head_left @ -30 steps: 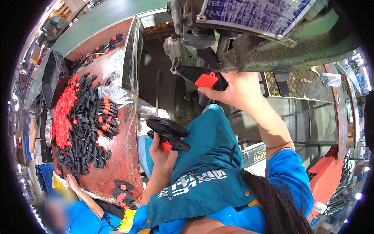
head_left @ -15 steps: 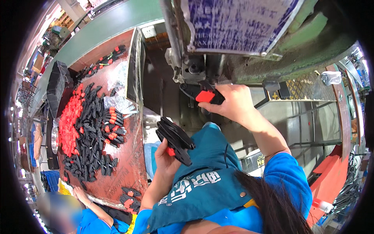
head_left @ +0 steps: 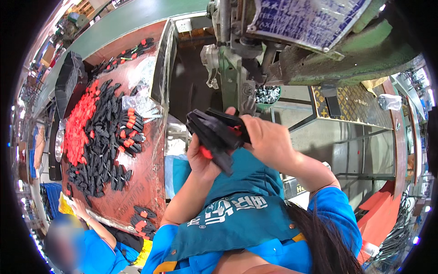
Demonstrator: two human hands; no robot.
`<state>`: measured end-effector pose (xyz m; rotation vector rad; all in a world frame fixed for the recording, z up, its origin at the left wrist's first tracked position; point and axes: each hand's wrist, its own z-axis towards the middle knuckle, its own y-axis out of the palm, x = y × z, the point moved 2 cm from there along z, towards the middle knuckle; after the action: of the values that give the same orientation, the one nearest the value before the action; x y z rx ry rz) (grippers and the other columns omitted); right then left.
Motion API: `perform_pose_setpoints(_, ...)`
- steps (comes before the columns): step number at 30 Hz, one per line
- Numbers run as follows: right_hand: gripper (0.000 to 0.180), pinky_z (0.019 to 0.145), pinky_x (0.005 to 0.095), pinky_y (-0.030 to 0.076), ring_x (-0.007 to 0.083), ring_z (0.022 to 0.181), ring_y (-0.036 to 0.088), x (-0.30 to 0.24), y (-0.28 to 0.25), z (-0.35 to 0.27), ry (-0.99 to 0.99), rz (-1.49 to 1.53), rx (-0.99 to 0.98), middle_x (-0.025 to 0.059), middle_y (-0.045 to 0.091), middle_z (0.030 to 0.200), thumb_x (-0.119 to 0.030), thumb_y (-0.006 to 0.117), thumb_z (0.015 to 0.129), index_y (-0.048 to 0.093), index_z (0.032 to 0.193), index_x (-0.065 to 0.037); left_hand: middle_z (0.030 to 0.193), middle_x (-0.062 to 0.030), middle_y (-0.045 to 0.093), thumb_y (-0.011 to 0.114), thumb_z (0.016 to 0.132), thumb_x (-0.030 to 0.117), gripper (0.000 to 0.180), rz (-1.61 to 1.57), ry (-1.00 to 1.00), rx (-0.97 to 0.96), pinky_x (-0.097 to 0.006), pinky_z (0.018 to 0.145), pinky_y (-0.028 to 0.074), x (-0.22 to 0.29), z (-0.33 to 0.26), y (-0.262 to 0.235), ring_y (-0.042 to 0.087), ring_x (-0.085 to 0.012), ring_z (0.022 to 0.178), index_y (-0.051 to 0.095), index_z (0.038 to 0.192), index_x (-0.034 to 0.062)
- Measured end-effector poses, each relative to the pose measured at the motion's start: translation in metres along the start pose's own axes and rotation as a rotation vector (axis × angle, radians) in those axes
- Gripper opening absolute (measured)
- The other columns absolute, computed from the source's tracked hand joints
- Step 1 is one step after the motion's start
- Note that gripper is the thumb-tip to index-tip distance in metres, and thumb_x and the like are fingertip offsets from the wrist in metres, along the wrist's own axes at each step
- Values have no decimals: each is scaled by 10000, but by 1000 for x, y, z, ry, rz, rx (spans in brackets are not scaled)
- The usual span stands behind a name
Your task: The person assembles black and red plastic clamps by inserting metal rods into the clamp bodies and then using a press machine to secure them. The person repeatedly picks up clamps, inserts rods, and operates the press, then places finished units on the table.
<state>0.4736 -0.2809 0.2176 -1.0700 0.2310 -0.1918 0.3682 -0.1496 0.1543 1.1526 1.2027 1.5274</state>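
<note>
While left fingers (head_left: 194, 146) and right fingers (head_left: 256, 131) grip black parts (head_left: 212, 132), a green bowl (head_left: 263, 107) holds metal pieces (head_left: 268, 94)

Blk parts (head_left: 211, 133) in L hand (head_left: 202, 167)

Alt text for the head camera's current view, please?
A person's left hand and right hand hold black-and-red parts before a teal apron, near a green machine. On the left, a reddish table bears piles of red pieces and black pieces.
</note>
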Motion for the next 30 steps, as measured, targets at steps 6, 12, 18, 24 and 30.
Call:
perform_pose_setpoints(6,1056,1050,459,356,396,1246,415,-3,-11,-7,59,331,-151,208,398,1404,-442,818,681,310,1488,11,1379,-85,542,443,1017,471,559,106,244,195,-431,1114,368,-7,0,-19,509,-237,1281,414,1437,102)
perform_pose_setpoints(12,897,838,396,446,307,1054,505,-33,16,0,-55,67,121,137,521,1189,-483,772,632,522,1337,12,1288,-60,602,381,1028,507,520,140,140,209,-413,1053,432,-13,-12,-8,560,-226,1212,524,1326,106)
perform_pose_setpoints(18,628,697,311,454,219,862,527,-18,10,10,-171,36,204,45,540,898,-476,758,614,622,1025,-20,1266,-91,608,416,1004,546,586,135,202,179,-379,999,483,-20,-13,-8,589,-211,1168,502,1341,74)
perform_pose_setpoints(24,530,636,378,514,301,722,615,12,-21,16,12,250,398,103,621,819,-275,892,554,648,955,-28,1336,-144,579,463,909,691,789,102,171,189,-495,1054,433,-13,-10,-10,558,-300,1230,520,1331,28)
perform_pose_setpoints(30,417,600,369,535,293,706,654,47,-15,31,165,140,477,98,660,779,-263,889,589,673,881,-59,1310,-148,577,434,960,637,703,118,170,228,-528,1033,441,-9,-6,-5,554,-331,1215,504,1329,42)
